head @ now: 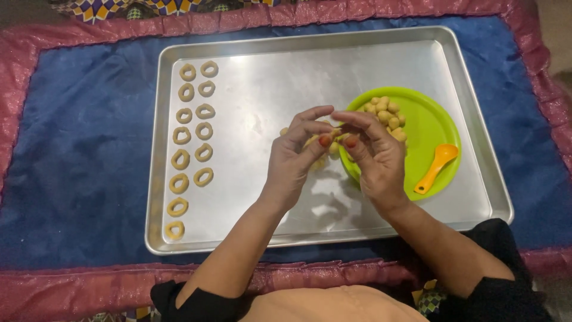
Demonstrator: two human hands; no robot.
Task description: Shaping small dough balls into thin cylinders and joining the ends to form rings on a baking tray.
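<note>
A: State the position of the hands.

B: Left hand (pixel 296 156) and right hand (pixel 374 156) meet over the middle of the tray (pixel 471 128), fingertips pinched together on a small dough piece (pixel 331 135). Both are partly curled, thumbs opposed to forefingers. The piece is held above the tray, clear of its surface, which would let it be shaped without sticking.

A: Where is the supply?

B: Dough balls (pixel 384 113) are heaped on the green plate (pixel 438 119), which sits inside the tray on the right, directly beside the right hand. An orange spoon (pixel 438 167) lies on the plate's near right part, apart from the heap.

A: And the formed pieces?

B: Dough rings (pixel 190 134) lie in two columns along the tray's left edge, spaced so none touch. The left column runs nearly the full depth; the right column stops short.

A: Open room?

B: Bare metal spans from the rings to the plate. The raised tray rim bounds all sides. The tray rests on a blue cloth (pixel 77 149) with a pink border.
</note>
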